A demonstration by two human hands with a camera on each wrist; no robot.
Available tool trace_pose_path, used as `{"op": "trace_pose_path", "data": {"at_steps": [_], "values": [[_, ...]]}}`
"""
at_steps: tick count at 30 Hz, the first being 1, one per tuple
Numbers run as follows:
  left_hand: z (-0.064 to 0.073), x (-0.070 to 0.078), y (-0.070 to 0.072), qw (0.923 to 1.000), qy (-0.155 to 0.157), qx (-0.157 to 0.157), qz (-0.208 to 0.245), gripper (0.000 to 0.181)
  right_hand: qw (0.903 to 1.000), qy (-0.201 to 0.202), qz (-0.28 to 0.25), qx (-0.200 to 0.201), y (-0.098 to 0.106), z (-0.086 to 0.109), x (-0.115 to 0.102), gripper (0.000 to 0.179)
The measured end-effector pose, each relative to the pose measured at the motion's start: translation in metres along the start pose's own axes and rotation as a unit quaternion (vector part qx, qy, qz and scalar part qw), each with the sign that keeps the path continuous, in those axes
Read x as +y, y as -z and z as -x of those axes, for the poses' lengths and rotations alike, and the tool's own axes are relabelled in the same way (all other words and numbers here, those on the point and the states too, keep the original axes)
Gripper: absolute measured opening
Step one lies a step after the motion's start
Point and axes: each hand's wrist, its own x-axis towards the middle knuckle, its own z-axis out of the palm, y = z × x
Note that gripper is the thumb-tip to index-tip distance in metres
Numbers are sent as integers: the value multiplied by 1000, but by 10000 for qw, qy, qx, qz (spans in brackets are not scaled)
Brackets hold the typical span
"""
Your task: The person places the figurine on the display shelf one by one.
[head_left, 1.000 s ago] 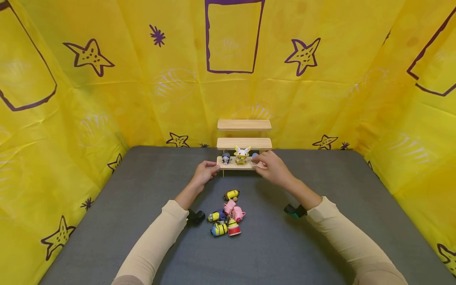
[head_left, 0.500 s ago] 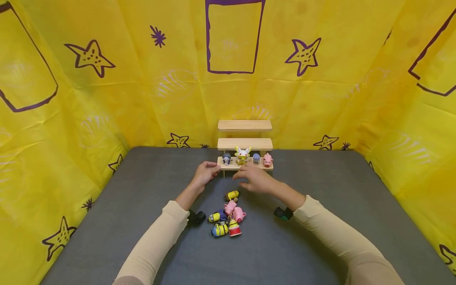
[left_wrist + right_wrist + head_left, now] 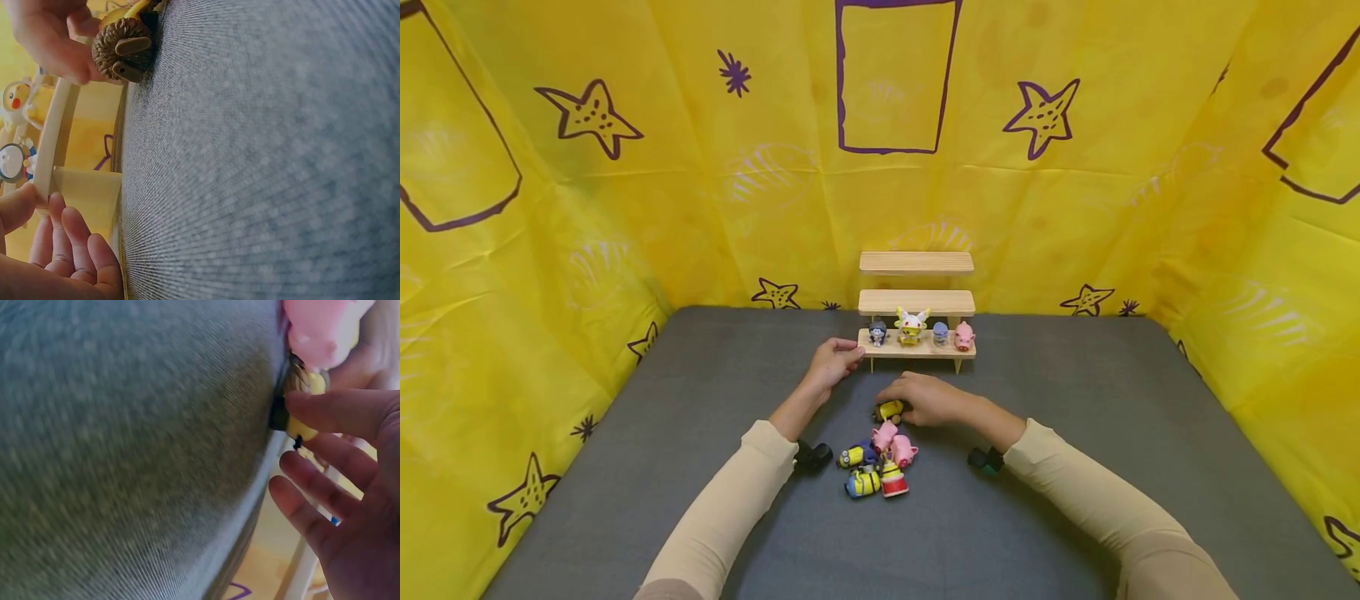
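At the back, my left hand [image 3: 831, 365] pinches the left end of the lowest step of a three-step wooden display shelf [image 3: 917, 301], thumb on top and fingers below. On that step stand a dark-hooded figurine [image 3: 877, 333], a yellow figurine with white ears [image 3: 912, 327], a small blue figurine [image 3: 941, 334] and a pink pig [image 3: 964, 337]. In front of the shelf my right hand [image 3: 928, 400] pinches a yellow minion figurine [image 3: 891, 410] lying on its side. Its brown textured head [image 3: 124, 47] shows in the left wrist view; thumb and forefinger are round its body [image 3: 301, 425].
Just nearer lie two pink pigs, one upper [image 3: 883, 436] and one lower [image 3: 903, 451], beside a blue-clad minion [image 3: 852, 456], a striped minion [image 3: 863, 482] and a red-and-yellow figurine [image 3: 893, 479]. A grey cloth [image 3: 625, 500] covers the table; yellow curtains [image 3: 685, 208] surround it.
My right hand has let go of the pink pig at the step's right end and moved down and left to the yellow minion. The left hand stays on the shelf.
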Motion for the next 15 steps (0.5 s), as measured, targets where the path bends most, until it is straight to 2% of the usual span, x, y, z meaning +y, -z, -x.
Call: {"op": "trace_pose_path", "data": {"at_steps": [8, 15], "values": [[0, 1, 0, 10000, -18, -17, 30, 34, 10000, -68, 44, 1, -3, 0, 0, 37], [1, 0, 0, 10000, -31, 0, -5, 33, 9999, 61, -50, 102, -4, 5, 3, 29]]}}
